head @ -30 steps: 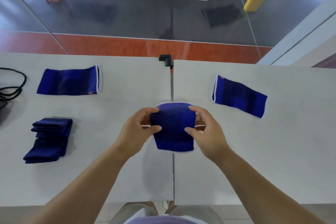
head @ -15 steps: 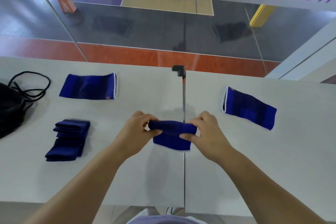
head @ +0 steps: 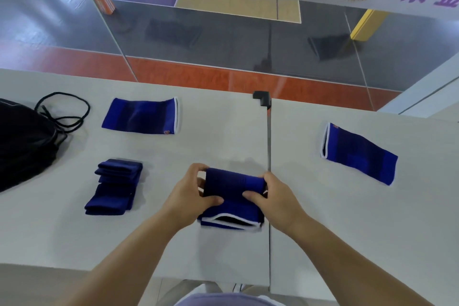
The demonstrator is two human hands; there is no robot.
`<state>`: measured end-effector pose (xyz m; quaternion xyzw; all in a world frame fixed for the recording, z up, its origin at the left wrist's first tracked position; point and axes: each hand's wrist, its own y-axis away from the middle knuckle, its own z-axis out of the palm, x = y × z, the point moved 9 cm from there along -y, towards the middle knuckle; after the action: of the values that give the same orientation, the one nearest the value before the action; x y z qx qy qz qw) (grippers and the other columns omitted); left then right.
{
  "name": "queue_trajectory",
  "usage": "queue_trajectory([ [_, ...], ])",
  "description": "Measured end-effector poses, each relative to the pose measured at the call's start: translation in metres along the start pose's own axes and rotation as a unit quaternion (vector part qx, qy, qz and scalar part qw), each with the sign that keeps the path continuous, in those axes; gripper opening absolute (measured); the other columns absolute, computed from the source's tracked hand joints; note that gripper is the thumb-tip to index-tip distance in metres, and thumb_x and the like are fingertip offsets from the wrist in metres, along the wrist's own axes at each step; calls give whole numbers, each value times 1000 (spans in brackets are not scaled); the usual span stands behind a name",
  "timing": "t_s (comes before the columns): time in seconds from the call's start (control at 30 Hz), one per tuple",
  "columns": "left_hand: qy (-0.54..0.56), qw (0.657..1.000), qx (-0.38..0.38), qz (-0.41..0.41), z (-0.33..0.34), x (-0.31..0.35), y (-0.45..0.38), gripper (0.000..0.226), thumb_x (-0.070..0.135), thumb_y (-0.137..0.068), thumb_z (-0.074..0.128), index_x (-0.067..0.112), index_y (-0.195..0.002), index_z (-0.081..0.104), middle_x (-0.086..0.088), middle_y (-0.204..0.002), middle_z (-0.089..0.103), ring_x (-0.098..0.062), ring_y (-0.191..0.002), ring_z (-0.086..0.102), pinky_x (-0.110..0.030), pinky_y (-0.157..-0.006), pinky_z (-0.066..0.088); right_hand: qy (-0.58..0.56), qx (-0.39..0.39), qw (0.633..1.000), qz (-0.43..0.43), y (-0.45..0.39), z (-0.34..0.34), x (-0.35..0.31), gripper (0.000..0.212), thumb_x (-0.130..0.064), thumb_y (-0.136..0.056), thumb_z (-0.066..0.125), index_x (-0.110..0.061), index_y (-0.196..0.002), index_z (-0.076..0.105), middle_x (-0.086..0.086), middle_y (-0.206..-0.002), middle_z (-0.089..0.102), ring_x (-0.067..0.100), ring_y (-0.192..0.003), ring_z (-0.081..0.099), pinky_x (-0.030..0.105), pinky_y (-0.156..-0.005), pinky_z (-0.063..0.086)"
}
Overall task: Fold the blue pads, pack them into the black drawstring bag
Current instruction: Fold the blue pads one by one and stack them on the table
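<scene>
Blue knitted pad [head: 233,196], folded over, centre frame on the white table [head: 347,231]. Left hand [head: 188,194] and right hand [head: 275,196] pinch its sides. Black drawstring bag [head: 22,141] far left.

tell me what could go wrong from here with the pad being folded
1. Both hands, left hand and right hand, pinch the folded blue pad right over the gap between the two tables; an edge might snag there.
2. Its white-trimmed open end gapes, so the fold may spring open on release.
</scene>
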<state>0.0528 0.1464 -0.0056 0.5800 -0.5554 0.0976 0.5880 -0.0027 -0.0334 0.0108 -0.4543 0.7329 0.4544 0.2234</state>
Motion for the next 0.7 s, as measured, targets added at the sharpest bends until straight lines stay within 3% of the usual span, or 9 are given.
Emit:
queue_trajectory([
  [0.1, -98, 994, 38, 14, -23, -12, -1, 57, 10, -78, 73, 32, -114, 35, 7, -95, 57, -15, -82, 63, -35, -72, 58, 44, -51, 998, 15, -6, 28, 7, 22, -22, -86, 64, -25, -105, 52, -6, -97, 61, 14, -85, 63, 37, -78, 57],
  [0.17, -167, 983, 69, 13, -41, -23, -3, 57, 12, -79, 72, 26, -119, 34, 8, -97, 54, -14, -85, 58, -34, -75, 54, 75, -55, 995, 25, -11, 37, 8, 30, -27, -87, 63, -25, -114, 51, -6, -101, 60, 11, -87, 61, 32, -81, 54],
  [0.3, -266, 958, 102, 13, -67, -39, -3, 56, 12, -84, 66, 19, -130, 37, -1, -131, 40, -19, -109, 45, -28, -88, 42, 92, -49, 994, 18, -19, 47, -2, 25, -34, -87, 63, -24, -108, 55, -9, -98, 61, 8, -86, 61, 26, -76, 50],
  [0.4, -363, 921, 105, 94, -63, -30, -1, 44, 20, -87, 61, 21, -129, 48, 3, -136, 40, -23, -121, 35, -30, -103, 34, 94, -38, 995, 8, -23, 50, -11, 20, -34, -88, 62, -24, -104, 57, -11, -95, 62, 6, -83, 60, 23, -74, 47],
  [0.5, -403, 891, 55, 203, -36, -18, 1, 33, 28, -85, 54, 16, -113, 67, -5, -125, 59, -30, -113, 52, -37, -97, 48, 89, -27, 996, 13, -25, 50, -14, 19, -36, -88, 61, -24, -103, 58, -13, -94, 62, 6, -84, 60, 25, -77, 48],
  [0.53, -419, 883, 23, 211, -26, -20, 0, 37, 30, -88, 50, 14, -116, 66, -9, -132, 56, -34, -120, 51, -40, -100, 47, 89, -24, 996, 16, -26, 50, -15, 20, -36, -88, 61, -24, -104, 58, -14, -94, 61, 6, -84, 60, 25, -77, 48],
  [0.6, -463, 872, -58, 150, -10, -45, -5, 45, 30, -98, 40, 17, -141, 43, -8, -157, 22, -30, -145, 19, -38, -118, 22, 87, -17, 996, 20, -27, 49, -16, 20, -36, -89, 61, -24, -105, 58, -15, -94, 61, 4, -85, 59, 22, -74, 47],
  [0.7, -508, 849, -82, 118, -11, -66, -9, 52, 30, -102, 27, 22, -151, 13, -3, -160, -11, -23, -148, -11, -35, -120, 2, 88, -12, 996, 27, -27, 49, -16, 19, -36, -89, 61, -25, -104, 58, -14, -94, 61, 2, -84, 58, 19, -70, 44],
])
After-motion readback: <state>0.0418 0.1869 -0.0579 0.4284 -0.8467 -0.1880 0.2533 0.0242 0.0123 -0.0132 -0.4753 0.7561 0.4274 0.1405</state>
